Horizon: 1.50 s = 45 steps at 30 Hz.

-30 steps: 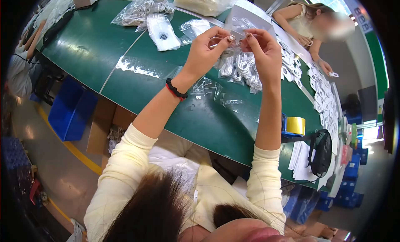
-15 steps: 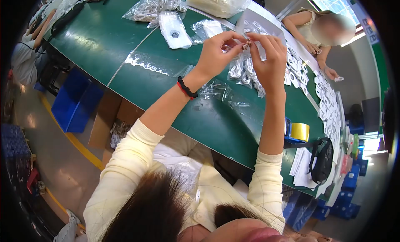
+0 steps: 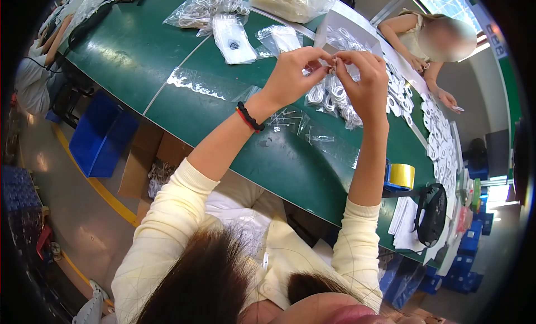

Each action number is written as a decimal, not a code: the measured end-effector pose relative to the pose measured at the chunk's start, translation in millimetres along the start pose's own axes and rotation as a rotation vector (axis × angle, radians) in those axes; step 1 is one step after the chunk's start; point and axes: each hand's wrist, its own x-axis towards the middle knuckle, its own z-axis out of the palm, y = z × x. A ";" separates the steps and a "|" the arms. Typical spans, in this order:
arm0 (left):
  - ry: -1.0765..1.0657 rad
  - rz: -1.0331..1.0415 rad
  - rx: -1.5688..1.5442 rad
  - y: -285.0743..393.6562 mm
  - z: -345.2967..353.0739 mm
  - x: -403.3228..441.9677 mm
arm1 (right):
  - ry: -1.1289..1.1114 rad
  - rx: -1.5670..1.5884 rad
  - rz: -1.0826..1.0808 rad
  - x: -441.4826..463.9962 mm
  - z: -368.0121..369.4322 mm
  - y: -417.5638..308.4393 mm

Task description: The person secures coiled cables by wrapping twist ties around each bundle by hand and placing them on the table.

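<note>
My left hand (image 3: pixel 298 73) and my right hand (image 3: pixel 363 81) meet above the table, thumbs and fingertips pinched together around something small and pale that I cannot make out. Fingers cover most of it. Just beneath them lie coiled white cables (image 3: pixel 336 95), some in clear plastic. Behind the hands stands a white box (image 3: pixel 347 24) with more white cables inside. To the left of my left hand are a stack of white printed bags (image 3: pixel 231 40) and a clear bag (image 3: pixel 283 38). Flat clear plastic bags (image 3: pixel 290 122) lie below my wrists.
A clear bag of coiled cables (image 3: pixel 209 10) and a large plastic pack (image 3: pixel 290 5) sit at the back. At right are a tape dispenser (image 3: pixel 401 177), a black pouch (image 3: pixel 431 215) and many white looped pieces (image 3: pixel 441 140). Another person's hand (image 3: pixel 446 99) is beyond them.
My right hand has shifted slightly right and down, and both hands stay pinched together. The other person's hand at the right has turned and lowered slightly.
</note>
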 end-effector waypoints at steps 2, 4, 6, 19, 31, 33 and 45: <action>-0.001 -0.002 -0.011 -0.9 0.7 0.1 | 0.040 -0.005 0.033 -0.6 2.0 -1.6; 0.017 -0.002 -0.012 -3.3 1.2 0.8 | 0.081 -0.010 0.065 -1.4 5.7 -3.7; 0.022 -0.014 -0.011 -3.8 2.3 0.3 | 0.148 -0.016 0.106 -1.8 10.2 -5.2; 0.278 -0.095 -0.024 -11.1 -31.5 10.2 | 0.324 0.317 0.584 -15.1 8.8 47.5; 0.559 -0.030 -0.032 -33.4 -58.5 21.0 | -0.326 0.245 0.086 -49.9 112.7 -58.8; 0.552 -0.025 -0.036 -33.9 -58.3 21.3 | -0.320 0.220 0.113 -50.4 113.0 -56.2; 0.460 -0.090 -0.172 -25.7 -45.7 19.3 | -0.180 0.804 0.607 -12.8 62.2 -8.5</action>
